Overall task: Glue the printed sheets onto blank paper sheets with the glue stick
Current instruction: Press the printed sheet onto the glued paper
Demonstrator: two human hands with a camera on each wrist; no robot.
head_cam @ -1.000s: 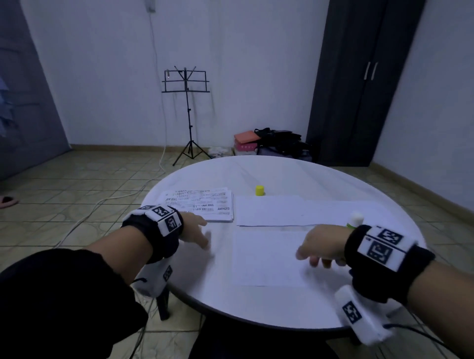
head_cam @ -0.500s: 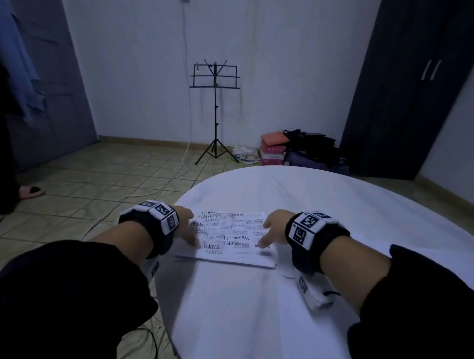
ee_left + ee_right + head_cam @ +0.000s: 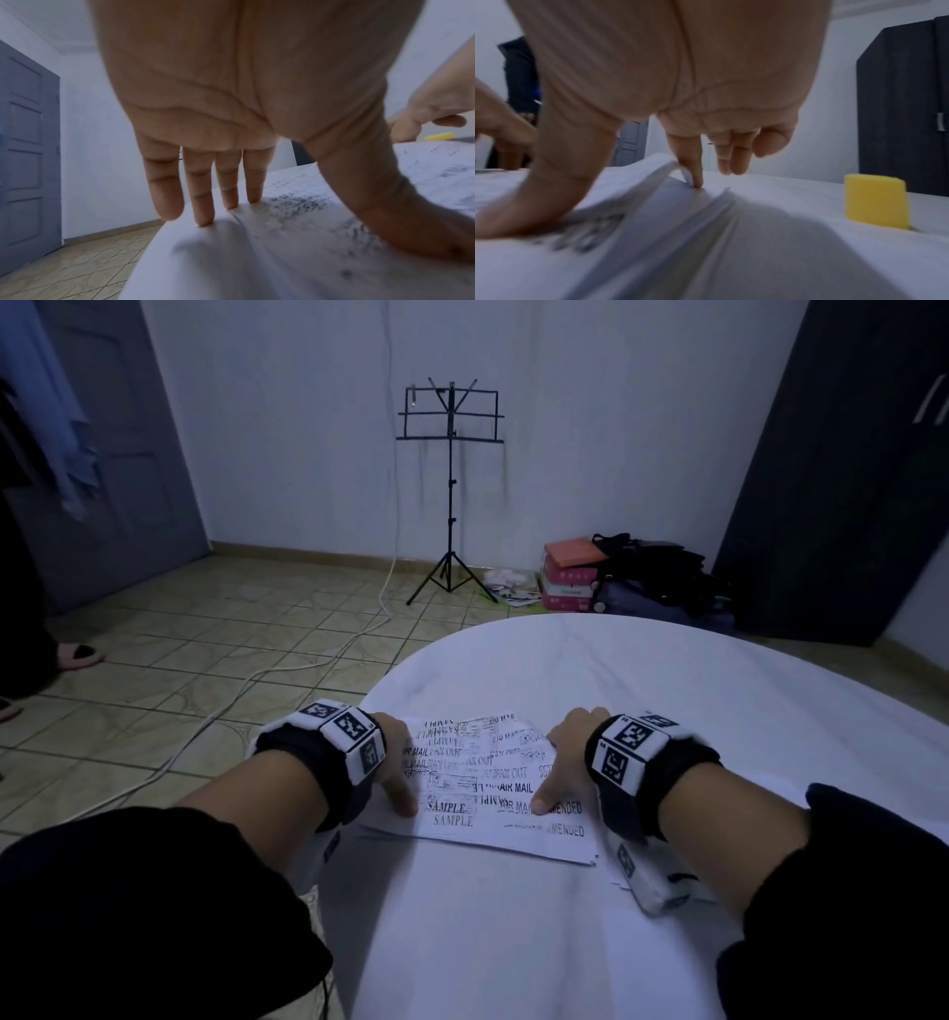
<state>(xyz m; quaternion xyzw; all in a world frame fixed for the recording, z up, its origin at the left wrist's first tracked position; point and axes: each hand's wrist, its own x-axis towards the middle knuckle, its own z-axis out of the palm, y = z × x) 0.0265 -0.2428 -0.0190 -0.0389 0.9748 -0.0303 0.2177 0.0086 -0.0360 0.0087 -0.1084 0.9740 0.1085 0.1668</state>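
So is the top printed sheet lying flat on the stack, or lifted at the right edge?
Lifted. In the right wrist view the right hand index fingertip peels the top printed sheet's edge up.

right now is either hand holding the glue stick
No: both the left hand and the right hand rest on the printed sheets.
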